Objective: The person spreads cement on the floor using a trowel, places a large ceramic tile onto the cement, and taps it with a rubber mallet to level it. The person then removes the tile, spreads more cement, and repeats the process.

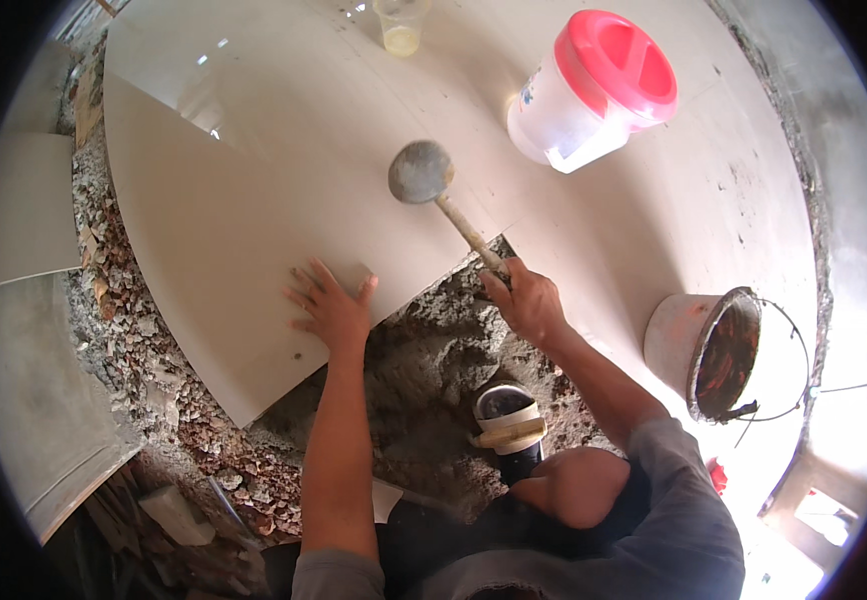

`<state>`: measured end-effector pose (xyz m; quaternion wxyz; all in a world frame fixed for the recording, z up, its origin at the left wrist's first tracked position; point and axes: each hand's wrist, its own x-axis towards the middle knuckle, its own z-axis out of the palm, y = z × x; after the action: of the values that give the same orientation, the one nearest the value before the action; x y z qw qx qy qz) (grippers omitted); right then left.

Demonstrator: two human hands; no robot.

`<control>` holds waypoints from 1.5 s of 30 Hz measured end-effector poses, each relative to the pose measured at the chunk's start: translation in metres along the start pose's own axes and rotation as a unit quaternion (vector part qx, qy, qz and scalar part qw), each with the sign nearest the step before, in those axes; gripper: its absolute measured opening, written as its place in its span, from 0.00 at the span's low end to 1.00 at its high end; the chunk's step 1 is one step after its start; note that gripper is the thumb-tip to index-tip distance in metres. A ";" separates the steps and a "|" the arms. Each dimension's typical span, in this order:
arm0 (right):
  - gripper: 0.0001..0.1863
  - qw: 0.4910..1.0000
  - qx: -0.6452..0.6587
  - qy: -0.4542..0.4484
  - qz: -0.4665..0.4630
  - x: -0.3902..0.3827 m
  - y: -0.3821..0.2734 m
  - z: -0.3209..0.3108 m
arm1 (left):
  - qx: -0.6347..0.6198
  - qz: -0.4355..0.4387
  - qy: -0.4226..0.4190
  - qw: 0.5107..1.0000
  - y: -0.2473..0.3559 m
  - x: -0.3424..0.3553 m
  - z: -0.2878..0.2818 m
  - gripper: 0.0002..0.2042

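My right hand [529, 305] grips the wooden handle of a rubber mallet [421, 172]. Its round grey head is over the large pale floor tile [204, 200], near the tile's near right part; whether it touches the surface I cannot tell. On the same tile, close to its near edge, my left hand [332, 312] lies flat with the fingers spread. Wet grey mortar [444, 345] fills the untiled patch between my forearms, right up against the tile's edge. By my bent knee there is a dark, pale-rimmed thing [507, 405] with a tan bar across it.
A white jug with a pink lid [619, 70] stands at the far right, a clear plastic cup [401, 25] at the far middle. A mortar-stained bucket [699, 350] with a wire handle leans or lies at right. Broken rubble [144, 330] lines the left side.
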<state>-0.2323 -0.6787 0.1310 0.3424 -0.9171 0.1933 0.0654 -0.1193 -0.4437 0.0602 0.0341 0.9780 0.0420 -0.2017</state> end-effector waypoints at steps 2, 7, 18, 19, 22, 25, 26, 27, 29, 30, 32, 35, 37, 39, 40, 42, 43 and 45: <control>0.20 0.999 0.005 0.030 -0.044 0.001 -0.001 -0.001 | 0.011 0.002 -0.001 1.000 0.001 -0.001 -0.002 0.50; 0.21 0.996 -0.019 -0.072 0.050 -0.005 0.001 0.005 | 0.010 0.002 -0.005 1.000 0.003 0.000 -0.007 0.50; 0.16 0.999 0.039 -0.011 -0.003 0.003 -0.021 -0.007 | 0.018 0.083 0.075 0.994 -0.030 0.046 -0.023 0.43; 0.15 0.995 0.096 -0.008 -0.015 0.005 -0.023 -0.007 | 0.007 0.086 0.121 0.989 -0.035 0.065 -0.028 0.42; 0.15 0.984 -0.017 0.057 -0.167 0.014 -0.023 0.008 | 0.019 0.082 0.173 0.981 -0.042 0.108 -0.039 0.40; 0.14 0.995 0.017 -0.091 0.047 0.026 -0.022 0.022 | 0.037 0.069 0.154 0.985 -0.038 0.121 -0.037 0.39; 0.15 0.987 -0.124 -0.089 -0.051 0.029 -0.023 0.023 | 0.034 0.070 0.149 0.986 -0.038 0.122 -0.037 0.38; 0.15 0.995 -0.061 -0.062 -0.041 0.031 -0.026 0.025 | 0.029 0.073 0.171 0.982 -0.038 0.122 -0.038 0.38; 0.17 0.995 0.075 0.011 -0.059 0.035 -0.034 0.023 | 0.016 0.068 0.138 0.988 -0.039 0.123 -0.041 0.39; 0.18 0.994 0.100 0.006 -0.053 0.040 -0.039 0.024 | 0.015 0.066 0.115 0.991 -0.039 0.122 -0.043 0.39; 0.18 0.998 0.005 -0.049 0.032 0.049 -0.051 0.026 | 0.002 0.072 0.104 0.992 -0.038 0.121 -0.049 0.39; 0.15 0.993 -0.091 -0.065 0.048 0.071 -0.065 0.036 | -0.020 0.076 0.081 0.994 -0.042 0.119 -0.055 0.40; 0.14 0.999 0.011 -0.025 0.047 0.079 -0.073 0.029 | -0.045 0.092 0.087 0.991 -0.048 0.124 -0.057 0.40; 0.12 0.996 0.089 0.000 0.010 0.088 -0.084 0.032 | -0.068 0.124 0.086 0.986 -0.061 0.142 -0.061 0.40; 0.11 0.991 0.131 -0.007 0.005 0.097 -0.089 0.037 | -0.067 0.082 0.139 0.985 -0.066 0.154 -0.062 0.40; 0.12 0.990 0.130 0.017 -0.052 0.115 -0.099 0.047 | -0.056 -0.004 0.171 0.984 -0.073 0.184 -0.067 0.40; 0.11 0.997 0.045 -0.019 -0.059 0.128 -0.104 0.054 | -0.068 -0.018 0.189 0.979 -0.073 0.193 -0.068 0.40; 0.11 0.987 -0.124 -0.099 -0.038 0.149 -0.112 0.060 | -0.085 -0.052 0.189 0.977 -0.070 0.205 -0.072 0.40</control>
<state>-0.0497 -0.6082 0.1158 0.2461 -0.9480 0.1142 0.1664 0.0893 -0.3540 0.0409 0.0976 0.9884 0.1157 -0.0107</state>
